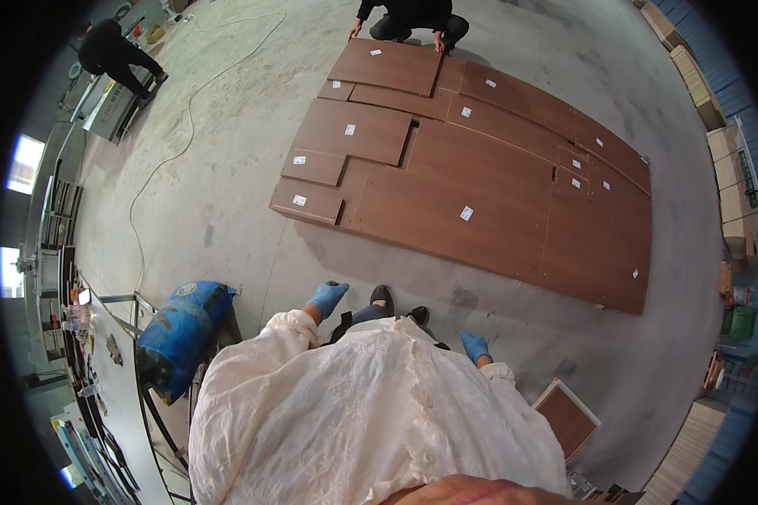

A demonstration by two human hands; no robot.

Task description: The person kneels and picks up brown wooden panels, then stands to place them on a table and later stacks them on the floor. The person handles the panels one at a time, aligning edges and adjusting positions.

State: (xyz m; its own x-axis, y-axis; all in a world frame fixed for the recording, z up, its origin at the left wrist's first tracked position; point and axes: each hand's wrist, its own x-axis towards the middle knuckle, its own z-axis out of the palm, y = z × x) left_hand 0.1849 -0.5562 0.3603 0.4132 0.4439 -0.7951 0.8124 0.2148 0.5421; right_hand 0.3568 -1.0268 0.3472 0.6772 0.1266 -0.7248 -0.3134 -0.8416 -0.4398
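Observation:
I stand on a grey concrete floor, looking down over my cream-coloured smock. My left hand (327,297) wears a blue glove and hangs free with the fingers apart, holding nothing. In a blue glove too, my right hand (475,346) hangs loose and empty at my side. Just ahead of my shoes lies a spread of brown wooden panels (480,202), cut in several sizes, each with a small white label. At the far end a person in black (408,21) crouches with both hands on the farthest panel (387,66).
A blue drum (181,332) lies on its side at my left by a long workbench (114,387) with tools. A white cable (189,109) runs over the floor. Another person (114,55) bends at a machine far left. One small brown panel (568,418) leans at my right; stacked boards (699,80) line the right wall.

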